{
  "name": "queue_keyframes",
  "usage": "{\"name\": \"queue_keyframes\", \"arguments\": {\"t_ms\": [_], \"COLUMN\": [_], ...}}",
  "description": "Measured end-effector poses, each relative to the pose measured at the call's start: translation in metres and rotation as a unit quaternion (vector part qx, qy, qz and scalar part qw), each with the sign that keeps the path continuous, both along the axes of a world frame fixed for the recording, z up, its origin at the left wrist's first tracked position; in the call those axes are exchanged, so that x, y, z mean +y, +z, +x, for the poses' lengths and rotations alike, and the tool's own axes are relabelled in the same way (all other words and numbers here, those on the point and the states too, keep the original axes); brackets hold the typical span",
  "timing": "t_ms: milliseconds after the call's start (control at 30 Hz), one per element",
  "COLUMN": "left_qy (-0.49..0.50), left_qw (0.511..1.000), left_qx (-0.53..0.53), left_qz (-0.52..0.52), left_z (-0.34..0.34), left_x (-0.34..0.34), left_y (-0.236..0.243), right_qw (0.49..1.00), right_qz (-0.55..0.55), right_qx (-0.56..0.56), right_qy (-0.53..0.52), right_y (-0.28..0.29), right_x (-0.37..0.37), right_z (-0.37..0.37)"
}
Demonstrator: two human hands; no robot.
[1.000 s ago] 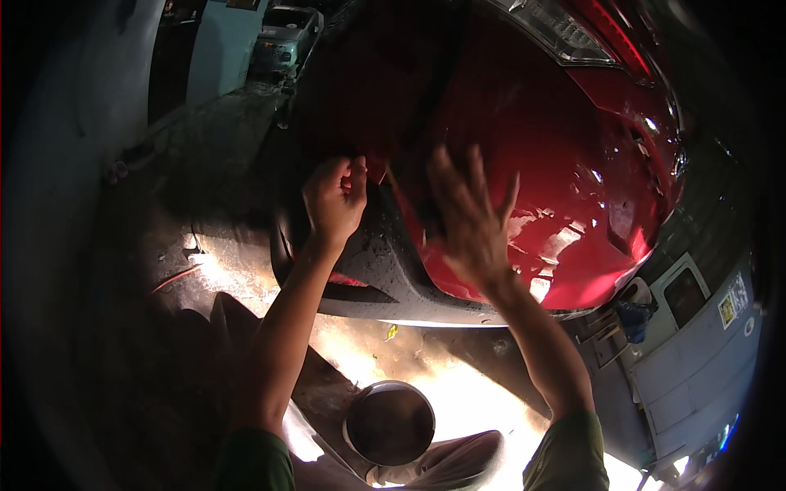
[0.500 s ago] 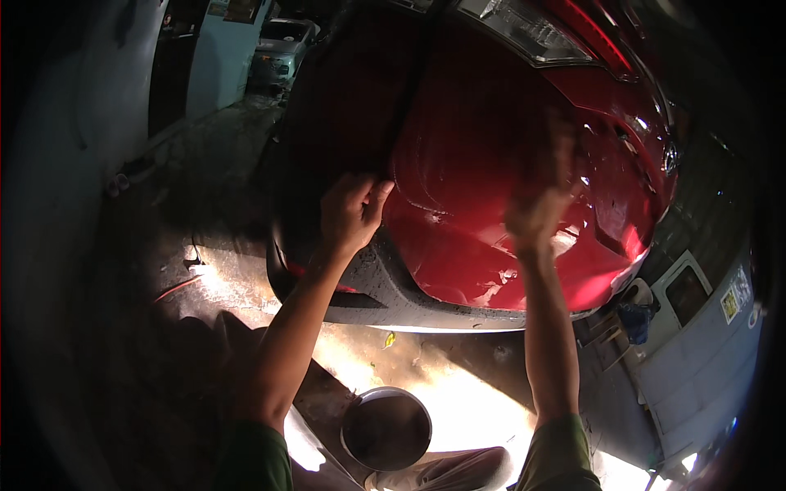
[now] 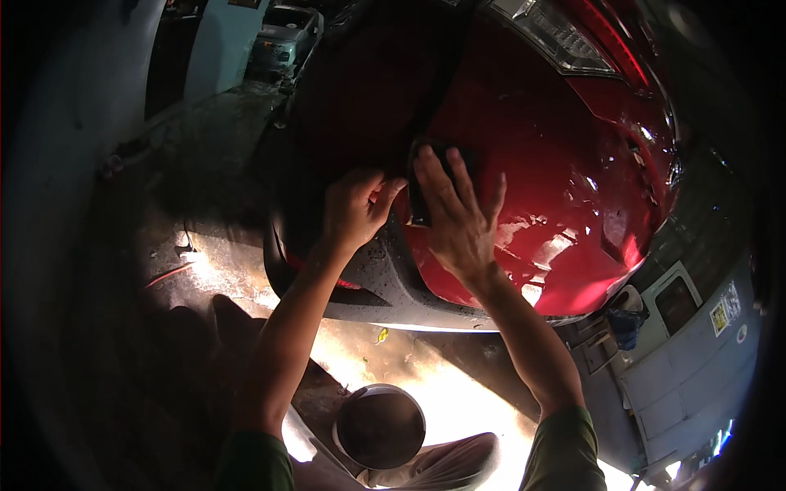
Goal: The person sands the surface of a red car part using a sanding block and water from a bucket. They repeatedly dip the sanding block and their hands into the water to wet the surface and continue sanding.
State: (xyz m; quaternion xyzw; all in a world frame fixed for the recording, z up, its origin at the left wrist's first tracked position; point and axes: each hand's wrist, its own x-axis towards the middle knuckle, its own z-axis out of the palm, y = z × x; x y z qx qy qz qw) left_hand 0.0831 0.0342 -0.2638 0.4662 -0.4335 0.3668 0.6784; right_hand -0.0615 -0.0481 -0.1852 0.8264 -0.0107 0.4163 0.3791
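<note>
My right hand (image 3: 458, 219) is lying over a dark pad (image 3: 415, 195), and the pad is sitting between my fingers and the red bumper (image 3: 532, 155), on the stretch just above the black lower trim (image 3: 389, 266). I'm spreading those fingers almost straight, pointing them up and slightly left; I'm having hold of the pad by covering and pinning it rather than wrapping around it, and my thumb isn't showing. The pad is peeking out along the left side of my fingers, its visible edge running roughly up and down, nearly in line with them. So the right hand is the nearer one, being right on top, while my left hand (image 3: 359, 209) is hanging just to the pad's left. Its fingers are curling in, its thumb is pointing toward the pad's edge, and I can't tell whether it's pinching anything or whether the thumb is touching the pad or bumper. My forearms are slanting inward from below, so only a narrow space is separating the two hands. Underneath, well apart from both, a dark round bucket (image 3: 380, 426) is standing close to my leg, and sunlight is falling across the floor (image 3: 458, 372) beside it.
</note>
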Motion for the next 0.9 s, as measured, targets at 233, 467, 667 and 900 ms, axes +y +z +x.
{"name": "queue_keyframes", "arguments": {"t_ms": [233, 467, 667, 900], "left_qy": [0.001, 0.065, 0.057, -0.352], "left_qw": [1.000, 0.997, 0.995, 0.793], "left_qx": [0.030, 0.005, 0.079, 0.169], "left_qz": [-0.002, 0.031, -0.003, 0.467], "left_z": [-0.002, -0.002, -0.089, -0.175], "left_x": [-0.003, 0.006, 0.021, 0.057], "left_y": [-0.002, -0.002, -0.007, -0.054], "right_qw": [0.993, 0.947, 0.823, 0.538], "right_qz": [0.067, 0.300, 0.566, 0.780], "right_qx": [-0.088, 0.071, 0.005, -0.086], "right_qy": [0.037, 0.087, 0.055, 0.308], "right_y": [0.050, -0.057, -0.076, -0.146], "right_x": [0.038, 0.038, 0.028, 0.017], "right_z": [0.007, -0.110, -0.162, -0.184]}}
